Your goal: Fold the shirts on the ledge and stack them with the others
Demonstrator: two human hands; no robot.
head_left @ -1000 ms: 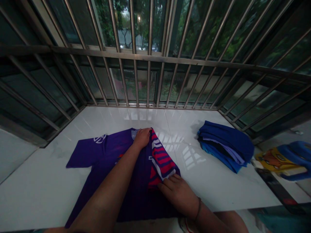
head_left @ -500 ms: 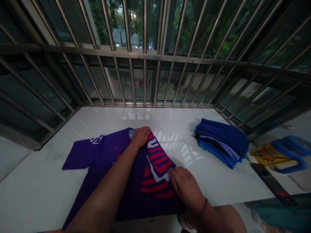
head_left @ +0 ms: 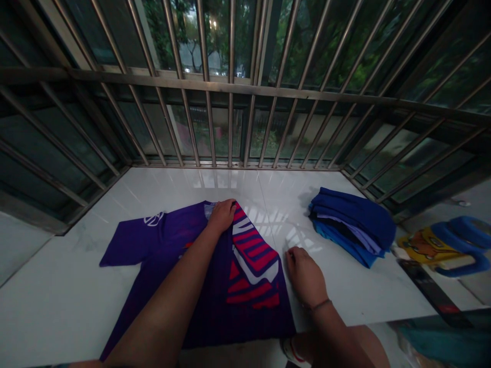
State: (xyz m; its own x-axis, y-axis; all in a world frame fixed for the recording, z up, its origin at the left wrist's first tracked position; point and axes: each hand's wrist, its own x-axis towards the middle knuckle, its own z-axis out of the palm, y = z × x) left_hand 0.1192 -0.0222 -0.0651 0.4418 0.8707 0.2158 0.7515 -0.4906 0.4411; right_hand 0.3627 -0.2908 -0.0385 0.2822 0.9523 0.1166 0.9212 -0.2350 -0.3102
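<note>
A purple T-shirt (head_left: 161,255) lies spread on the white tiled ledge, its left sleeve flat. The right side is folded inward, showing a pink-and-white striped print (head_left: 251,255). My left hand (head_left: 223,215) is closed on the shirt at the shoulder fold beside the collar, its forearm crossing the front. Just off the shirt's right edge, my right hand (head_left: 309,278) rests over the ledge with curled fingers. Nothing shows in it.
Folded blue and lilac clothes (head_left: 351,225) are stacked to the right on the ledge (head_left: 264,189). Beyond them stands a yellow-and-blue container (head_left: 433,243) near a dark strip (head_left: 429,294). Metal bars (head_left: 230,89) enclose the ledge's far side.
My right hand has let go of the shirt's folded edge and moved right, off the cloth. The striped part now lies flatter. My left hand has stayed at the shoulder.
</note>
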